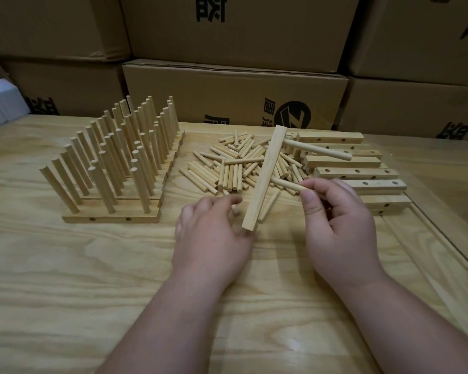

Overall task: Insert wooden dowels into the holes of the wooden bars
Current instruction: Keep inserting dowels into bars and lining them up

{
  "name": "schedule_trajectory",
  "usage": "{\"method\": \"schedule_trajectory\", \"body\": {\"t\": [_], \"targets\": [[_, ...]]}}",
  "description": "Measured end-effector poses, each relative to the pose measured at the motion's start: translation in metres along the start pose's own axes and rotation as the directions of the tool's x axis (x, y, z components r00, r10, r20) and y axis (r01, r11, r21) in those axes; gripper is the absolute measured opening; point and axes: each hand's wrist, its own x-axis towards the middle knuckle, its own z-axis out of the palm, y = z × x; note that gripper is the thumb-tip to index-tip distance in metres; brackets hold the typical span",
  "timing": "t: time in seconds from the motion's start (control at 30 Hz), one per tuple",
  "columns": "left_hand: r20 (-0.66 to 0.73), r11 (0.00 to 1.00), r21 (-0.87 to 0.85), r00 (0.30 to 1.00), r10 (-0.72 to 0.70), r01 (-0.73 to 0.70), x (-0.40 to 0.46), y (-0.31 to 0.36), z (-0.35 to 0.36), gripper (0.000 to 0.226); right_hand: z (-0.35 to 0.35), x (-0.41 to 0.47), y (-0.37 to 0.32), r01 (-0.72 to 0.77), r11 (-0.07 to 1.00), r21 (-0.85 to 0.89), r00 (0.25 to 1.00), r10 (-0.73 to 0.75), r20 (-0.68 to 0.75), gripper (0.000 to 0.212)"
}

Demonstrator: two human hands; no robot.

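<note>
the table (65, 265) carries it all: at the left a block of finished bars (111, 215) with their dowels standing upright, at the right a stack of empty bars (357, 172) with holes showing, and between them a loose pile of dowels (227, 168). the bar (262, 176) in hand stands tilted over the pile, its lower end held by the left hand (214, 233), fingers curled round the base; one dowel (319, 149) already juts from its upper part toward the right. the right hand (338, 220) pinches a second dowel (287, 184) between thumb and fingertips, its far end at the bar's side, seemingly at a hole. these pieces look light, stiff and smooth, likely a snug fit, so i'd grip the dowel near its outer end and brace the bar close beside the hole, pushing straight in so that it doesn't jam.
</note>
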Motion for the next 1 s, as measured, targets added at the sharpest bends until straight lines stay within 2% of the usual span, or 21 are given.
{"method": "schedule_trajectory", "body": {"t": [0.07, 0.2, 0.37, 0.43, 0.5, 0.57, 0.67, 0.73, 0.83, 0.9, 1.0], "targets": [[0.011, 1.0, 0.03, 1.0, -0.009, 0.008, 0.0, 0.0, 0.001, 0.05, 0.0, 0.0, 0.001, -0.004, 1.0, 0.002, 1.0, 0.004, 0.003, 0.018], [-0.035, 1.0, -0.016, 0.999, -0.008, 0.008, 0.0, 0.002, -0.001, 0.019, 0.001, -0.001, 0.0, -0.007, 1.0, 0.009, 1.0, 0.007, -0.003, 0.017], [-0.085, 0.973, -0.217, 0.991, -0.102, 0.081, -0.002, 0.004, -0.004, 0.032, 0.001, -0.002, -0.001, -0.042, 0.998, 0.051, 0.999, 0.041, 0.017, 0.014], [-0.128, 0.935, -0.344, 0.983, -0.135, 0.083, -0.002, 0.005, -0.004, 0.031, 0.001, -0.001, -0.002, -0.054, 0.996, 0.066, 0.998, 0.052, 0.033, 0.014], [-0.185, 0.863, -0.503, 0.97, -0.159, 0.046, -0.001, 0.007, -0.005, 0.024, 0.001, -0.001, -0.004, -0.064, 0.994, 0.093, 0.996, 0.058, 0.065, 0.014], [-0.183, 0.752, -0.66, 0.969, -0.165, 0.004, 0.0, 0.008, -0.007, 0.023, 0.001, -0.001, -0.006, -0.069, 0.99, 0.122, 0.992, 0.055, 0.118, 0.014], [0.006, 0.492, -0.868, 0.993, -0.115, 0.062, 0.001, 0.012, -0.011, 0.031, 0.003, -0.001, -0.009, -0.076, 0.974, 0.215, 0.984, 0.039, 0.173, 0.018], [0.121, 0.411, -0.902, 0.991, -0.054, 0.133, 0.003, 0.012, -0.012, 0.032, 0.003, -0.001, -0.008, -0.101, 0.958, 0.269, 0.978, 0.046, 0.204, 0.017], [0.189, 0.42, -0.894, 0.981, 0.036, 0.157, 0.004, 0.011, -0.013, 0.029, 0.003, -0.002, -0.006, -0.135, 0.954, 0.266, 0.969, 0.071, 0.235, 0.016], [0.205, 0.443, -0.885, 0.974, 0.096, 0.142, 0.001, 0.011, -0.014, 0.022, 0.003, -0.001, -0.005, -0.096, 0.967, 0.237, 0.975, 0.044, 0.219, 0.016], [0.169, 0.484, -0.866, 0.985, 0.046, 0.126, 0.0, 0.011, -0.015, 0.011, 0.001, 0.0, -0.006, -0.046, 0.987, 0.156, 0.987, 0.02, 0.162, 0.016]]}}
